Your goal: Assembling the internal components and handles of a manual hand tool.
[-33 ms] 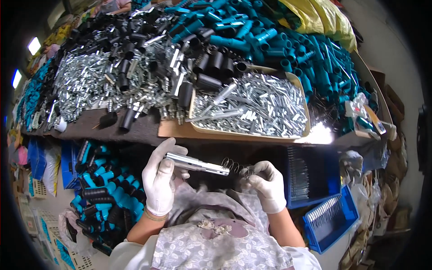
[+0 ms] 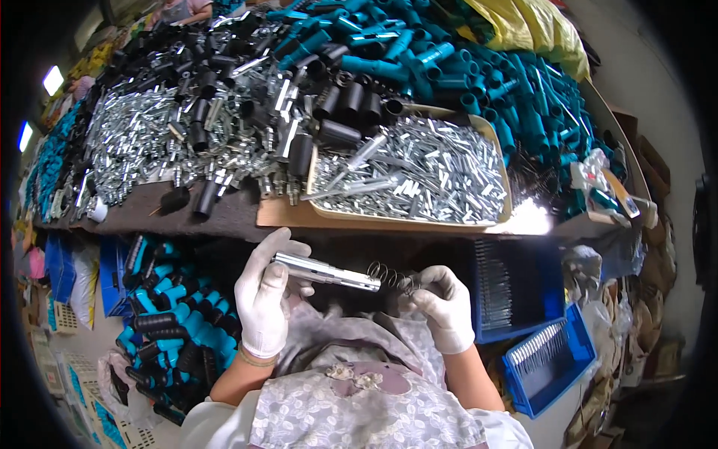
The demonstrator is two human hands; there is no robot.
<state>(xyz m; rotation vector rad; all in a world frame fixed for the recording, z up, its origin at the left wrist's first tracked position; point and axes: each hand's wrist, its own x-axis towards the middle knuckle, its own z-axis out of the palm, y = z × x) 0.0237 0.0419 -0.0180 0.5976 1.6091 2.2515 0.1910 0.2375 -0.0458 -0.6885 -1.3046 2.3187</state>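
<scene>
My left hand, in a white glove, is closed around a shiny metal tube that points right and slightly down over my lap. Slots show near the tube's right end. From my right hand, also gloved, a thin wire coil spring stretches left, pinched between thumb and fingers. The spring's free left end lies right by the tube's tip; I cannot tell whether they touch. Beyond both hands, a cream tray full of small metal pins stands at the table's near edge.
Heaps of metal parts, black sleeves and teal tubes cover the table. Blue bins with springs stand at my right. Teal-and-black handles are piled at my left. A yellow sack lies far right; another person is far left.
The whole view has shifted very slightly. Both hands keep the same hold on the tube and the spring.
</scene>
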